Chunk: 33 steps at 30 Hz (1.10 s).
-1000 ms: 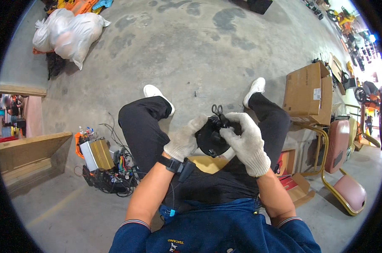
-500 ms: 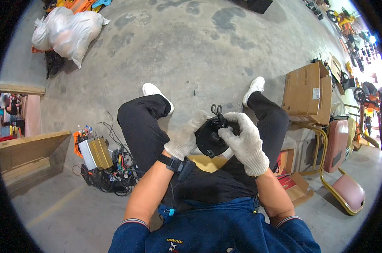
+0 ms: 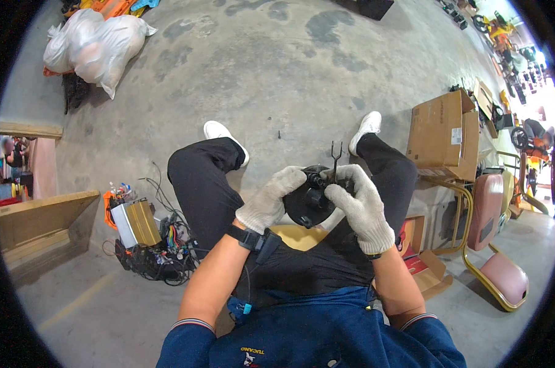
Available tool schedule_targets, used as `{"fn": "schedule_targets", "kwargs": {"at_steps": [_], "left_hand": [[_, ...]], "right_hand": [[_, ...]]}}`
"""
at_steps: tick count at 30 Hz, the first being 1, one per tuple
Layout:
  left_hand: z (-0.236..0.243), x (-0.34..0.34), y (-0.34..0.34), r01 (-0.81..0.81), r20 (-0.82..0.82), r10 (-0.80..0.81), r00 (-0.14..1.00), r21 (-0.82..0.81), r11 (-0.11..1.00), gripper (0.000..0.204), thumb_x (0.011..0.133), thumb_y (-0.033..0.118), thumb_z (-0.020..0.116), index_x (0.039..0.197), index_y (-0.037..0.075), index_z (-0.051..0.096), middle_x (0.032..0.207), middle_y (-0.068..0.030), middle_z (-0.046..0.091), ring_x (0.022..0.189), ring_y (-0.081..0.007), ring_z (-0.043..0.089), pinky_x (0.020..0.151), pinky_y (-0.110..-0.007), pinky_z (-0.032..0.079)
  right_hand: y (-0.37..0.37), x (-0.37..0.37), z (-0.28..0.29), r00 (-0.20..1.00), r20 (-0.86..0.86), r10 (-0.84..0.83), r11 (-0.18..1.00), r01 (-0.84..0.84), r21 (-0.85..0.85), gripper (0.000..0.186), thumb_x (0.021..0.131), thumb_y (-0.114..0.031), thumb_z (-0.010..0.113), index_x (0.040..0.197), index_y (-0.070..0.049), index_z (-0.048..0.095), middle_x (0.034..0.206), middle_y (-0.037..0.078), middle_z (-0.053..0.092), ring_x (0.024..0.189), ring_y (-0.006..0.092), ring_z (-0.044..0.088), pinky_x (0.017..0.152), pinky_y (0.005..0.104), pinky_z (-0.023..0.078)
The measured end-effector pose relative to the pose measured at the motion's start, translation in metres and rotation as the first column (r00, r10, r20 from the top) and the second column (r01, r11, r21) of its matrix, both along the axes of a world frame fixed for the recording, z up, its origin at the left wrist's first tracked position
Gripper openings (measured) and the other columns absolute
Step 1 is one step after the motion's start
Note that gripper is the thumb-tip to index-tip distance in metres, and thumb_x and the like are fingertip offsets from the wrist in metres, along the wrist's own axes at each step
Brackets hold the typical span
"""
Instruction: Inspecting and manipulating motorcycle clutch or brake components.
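Note:
Both of my hands wear off-white knitted gloves. Between them, above my lap, is a round black plastic-looking housing (image 3: 302, 207) with raised parts on its face. My left hand (image 3: 271, 197) grips its left rim, with the fingers on its upper edge. My right hand (image 3: 361, 205) is closed on a slim dark forked piece (image 3: 336, 161) at the housing's upper right. Two thin prongs of that piece point away from me. Its lower end is hidden by my right fingers, so I cannot tell whether it is fixed to the housing.
A wood-framed yellow seat (image 3: 299, 238) shows between my thighs. On the left lie tangled wires and a gold-and-white box (image 3: 136, 224). To the right stand a cardboard box (image 3: 440, 132) and pink padded chairs (image 3: 489, 208). White plastic bags (image 3: 103, 49) sit far left. A tiny dark piece (image 3: 279, 134) lies on the floor.
The forked piece has turned: its two ring-shaped ends now appear edge-on as thin prongs. My left fingers have shifted on the housing's upper rim, and more of its face shows.

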<state>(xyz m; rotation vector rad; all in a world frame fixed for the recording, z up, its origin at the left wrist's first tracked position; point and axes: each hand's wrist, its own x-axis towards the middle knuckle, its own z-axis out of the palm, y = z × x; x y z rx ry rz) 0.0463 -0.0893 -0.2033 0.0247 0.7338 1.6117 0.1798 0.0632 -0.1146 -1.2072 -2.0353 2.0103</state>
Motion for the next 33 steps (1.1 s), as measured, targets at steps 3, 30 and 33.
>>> {"fn": "schedule_targets", "kwargs": {"at_steps": [3,30,33], "left_hand": [[0.001,0.001,0.0,0.006,0.049,-0.01,0.999,0.069,0.998,0.065,0.103,0.051,0.059,0.138,-0.005,0.059,0.131,-0.017,0.068,0.118,-0.0253,0.068,0.105,-0.04,0.055],[-0.017,0.001,-0.006,-0.084,0.13,0.078,0.988,0.04,0.996,0.034,0.108,0.018,0.049,0.131,-0.001,0.064,0.127,-0.0144,0.07,0.117,-0.0257,0.067,0.106,-0.039,0.053],[-0.02,0.005,-0.006,-0.123,0.156,0.115,0.981,0.046,0.991,0.037,0.108,0.026,0.051,0.13,0.0,0.065,0.125,-0.0141,0.071,0.115,-0.0266,0.068,0.105,-0.04,0.053]], "right_hand": [[-0.001,0.001,0.003,0.999,-0.002,0.049,0.996,-0.048,0.074,0.038,0.089,-0.017,0.075,0.121,0.001,0.065,0.092,0.006,0.067,0.082,0.0109,0.062,0.074,0.0274,0.053],[-0.01,-0.002,-0.009,0.986,-0.027,0.163,0.933,-0.145,0.33,0.034,0.085,-0.011,0.078,0.116,-0.001,0.066,0.097,0.011,0.071,0.085,0.0159,0.068,0.078,0.0318,0.055],[-0.014,-0.004,-0.015,0.979,-0.08,0.189,0.884,-0.134,0.448,0.035,0.082,-0.01,0.08,0.114,-0.002,0.068,0.1,0.013,0.071,0.089,0.0226,0.07,0.082,0.0349,0.056]]}}
